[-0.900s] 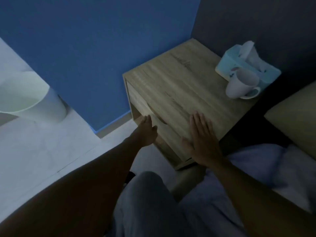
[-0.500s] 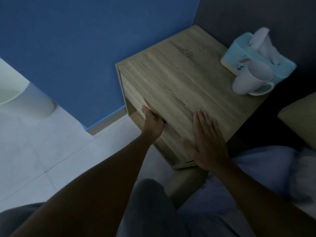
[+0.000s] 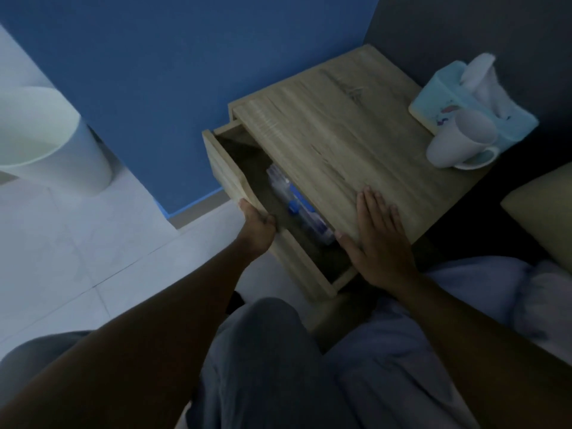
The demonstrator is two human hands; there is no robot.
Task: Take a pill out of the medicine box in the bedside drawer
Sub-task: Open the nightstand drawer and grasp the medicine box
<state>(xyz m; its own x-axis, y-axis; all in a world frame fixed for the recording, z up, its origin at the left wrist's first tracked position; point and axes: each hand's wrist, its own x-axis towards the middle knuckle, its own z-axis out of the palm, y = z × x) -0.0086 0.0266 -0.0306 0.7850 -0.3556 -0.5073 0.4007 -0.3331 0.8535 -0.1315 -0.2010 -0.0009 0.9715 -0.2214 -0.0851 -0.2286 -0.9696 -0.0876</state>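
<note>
The wooden bedside table [image 3: 340,144] has its drawer [image 3: 229,178] pulled partly out toward the left. My left hand [image 3: 257,224] grips the drawer's front panel at its upper edge. Inside the drawer lies a white and blue medicine box [image 3: 300,209], partly hidden under the tabletop. My right hand [image 3: 377,239] rests flat, fingers spread, on the near corner of the tabletop, holding nothing.
A light blue tissue box [image 3: 464,100] and a white mug [image 3: 461,144] lying on its side sit at the tabletop's far right. A white bin [image 3: 46,140] stands on the tiled floor at left. A blue wall is behind; a pillow [image 3: 544,212] and bedding lie at right.
My left hand reached the drawer front, took hold of it and pulled the drawer out, exposing the medicine box. My right hand stayed flat on the tabletop.
</note>
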